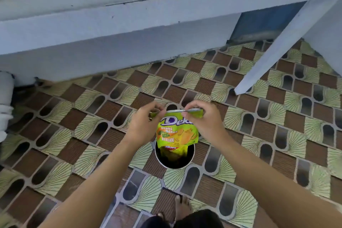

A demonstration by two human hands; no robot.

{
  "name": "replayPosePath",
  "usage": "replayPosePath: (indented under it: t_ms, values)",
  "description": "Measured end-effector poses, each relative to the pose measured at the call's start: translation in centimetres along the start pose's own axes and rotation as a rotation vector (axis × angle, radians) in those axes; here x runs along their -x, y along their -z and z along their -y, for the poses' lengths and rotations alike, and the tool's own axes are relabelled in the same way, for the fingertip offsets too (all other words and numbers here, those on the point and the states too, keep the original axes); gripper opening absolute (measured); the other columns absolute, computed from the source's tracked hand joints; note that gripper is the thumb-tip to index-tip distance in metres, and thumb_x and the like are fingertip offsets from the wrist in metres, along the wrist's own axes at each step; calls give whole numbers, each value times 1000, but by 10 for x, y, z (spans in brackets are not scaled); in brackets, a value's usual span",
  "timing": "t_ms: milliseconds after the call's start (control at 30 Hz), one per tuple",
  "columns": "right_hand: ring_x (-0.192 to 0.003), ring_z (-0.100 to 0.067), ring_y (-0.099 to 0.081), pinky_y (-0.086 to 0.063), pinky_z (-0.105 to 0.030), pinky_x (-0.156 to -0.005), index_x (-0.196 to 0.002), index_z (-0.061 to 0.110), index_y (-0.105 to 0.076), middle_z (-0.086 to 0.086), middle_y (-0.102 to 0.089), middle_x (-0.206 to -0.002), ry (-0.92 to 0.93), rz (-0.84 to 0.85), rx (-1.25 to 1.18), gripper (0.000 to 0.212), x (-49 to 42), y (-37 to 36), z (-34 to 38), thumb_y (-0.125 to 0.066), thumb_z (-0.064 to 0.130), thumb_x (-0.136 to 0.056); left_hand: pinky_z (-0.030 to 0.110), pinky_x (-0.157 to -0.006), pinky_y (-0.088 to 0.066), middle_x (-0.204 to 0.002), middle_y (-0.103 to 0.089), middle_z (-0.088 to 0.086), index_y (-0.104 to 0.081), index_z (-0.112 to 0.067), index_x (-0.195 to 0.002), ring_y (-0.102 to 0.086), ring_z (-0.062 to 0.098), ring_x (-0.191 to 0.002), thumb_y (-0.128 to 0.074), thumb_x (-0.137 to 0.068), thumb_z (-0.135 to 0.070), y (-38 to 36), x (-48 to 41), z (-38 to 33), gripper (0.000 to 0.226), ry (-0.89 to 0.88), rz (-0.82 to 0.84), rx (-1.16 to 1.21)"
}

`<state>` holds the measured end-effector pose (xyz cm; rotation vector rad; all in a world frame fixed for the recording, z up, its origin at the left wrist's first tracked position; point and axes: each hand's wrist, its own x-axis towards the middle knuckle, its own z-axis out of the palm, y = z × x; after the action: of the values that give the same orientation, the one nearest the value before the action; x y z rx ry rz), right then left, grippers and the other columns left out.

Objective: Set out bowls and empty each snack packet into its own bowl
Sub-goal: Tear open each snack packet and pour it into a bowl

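Note:
A green and yellow snack packet [175,133] hangs upright in the middle of the view, held over a round steel bowl [190,161] that stands on the patterned floor. My left hand [143,123] pinches the packet's top left corner. My right hand [202,119] pinches the top edge on the right. The packet's lower end hides part of the bowl's dark inside, where a red label shows; what lies in the bowl is unclear.
A pale blue wall [111,46] with ledges runs across the top. A slanted blue beam [277,50] comes down to the floor at the right. White objects [5,102] sit at the left edge. A bare foot [182,207] is near the bottom, on the patterned mat [74,135].

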<state>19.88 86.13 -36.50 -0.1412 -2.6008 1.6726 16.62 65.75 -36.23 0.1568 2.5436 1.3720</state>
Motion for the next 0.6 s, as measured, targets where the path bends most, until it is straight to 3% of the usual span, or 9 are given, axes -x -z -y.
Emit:
replayPosePath:
  t_ms: [133, 267, 367, 467, 600]
  values:
    - [-90, -2, -62, -43, -17, -80, -83, 18, -70, 12, -68, -87, -34, 3, 3, 8, 2, -32, -73, -77, 16, -84, 31, -69, -54, -86, -68, -12, -64, -30, -84, -65, 7, -85, -65, -97, -24, -41, -11, 65, 14, 38, 42, -2]
    - [-85, -5, -64, -49, -25, -78, -82, 18, -69, 12, -69, -83, -68, 45, 29, 11, 2, -57, -132, -79, 13, -81, 37, -76, -56, -87, -70, -6, -67, -23, -88, -66, 17, -86, -66, -96, -22, -76, -22, 114, 8, 115, 112, 25]
    - [-86, -2, -66, -51, -16, -77, -86, 16, -70, 12, -70, -84, -150, 74, 21, 13, 2, -65, -161, -81, 14, -80, 31, -84, -54, -94, -70, -3, -68, -20, -93, -65, 14, -92, -64, -96, -24, -89, -29, 136, 6, 163, 137, -21]
    - [-89, 4, -64, -43, -4, -73, -89, 15, -70, 12, -70, -89, -198, 75, 1, 11, 1, -61, -162, -79, 14, -82, 25, -85, -51, -98, -69, -5, -68, -20, -97, -63, 10, -96, -63, -97, -27, -88, -31, 137, 9, 191, 130, -47]
    - [-82, 5, -64, -44, -7, -72, -90, 12, -71, 9, -70, -87, -176, 58, -29, 9, -12, -38, -116, -77, 13, -84, 23, -78, -50, -97, -70, -4, -68, -19, -99, -64, 10, -93, -61, -98, -28, -62, -36, 94, 11, 158, 96, -62]
